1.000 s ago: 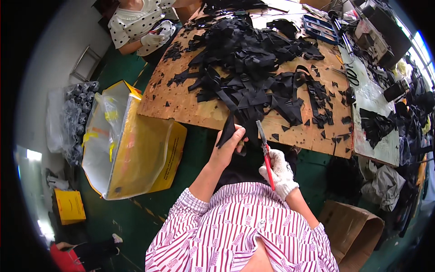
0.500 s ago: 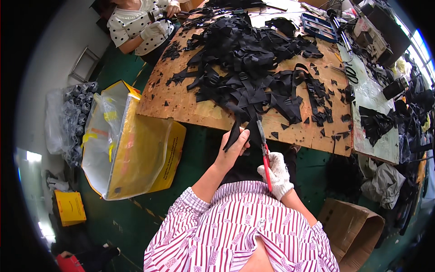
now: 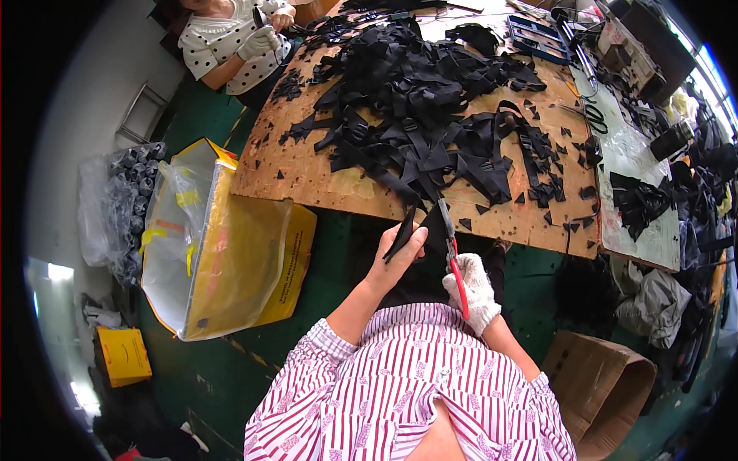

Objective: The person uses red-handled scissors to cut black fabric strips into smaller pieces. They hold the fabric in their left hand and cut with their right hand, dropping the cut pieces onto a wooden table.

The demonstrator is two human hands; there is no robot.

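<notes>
Just off the table's near edge, my bare left hand [image 3: 399,250] is closed on a black fabric piece [image 3: 436,227], pinched between thumb and fingers. To its right, my right hand [image 3: 475,292] wears a white knit glove and grips red-handled scissors [image 3: 459,278]. Their grey blades point up and lie along the right edge of the fabric; whether they are parted I cannot make out. Beyond both hands, a large heap of black strap and fabric pieces [image 3: 407,92] covers the middle of the wooden table [image 3: 307,181].
At the left stands a yellow-sided, lined bin [image 3: 254,253]. Black triangular scraps [image 3: 546,191] lie on the table's right. A blue tray [image 3: 538,38] sits far right, a cardboard box [image 3: 596,392] low right. Across the far left corner, another person [image 3: 231,46] works with a gloved hand.
My right hand and the scissors have shifted slightly right and down. The fabric in my left hand has turned a little. The other person's hands have moved slightly.
</notes>
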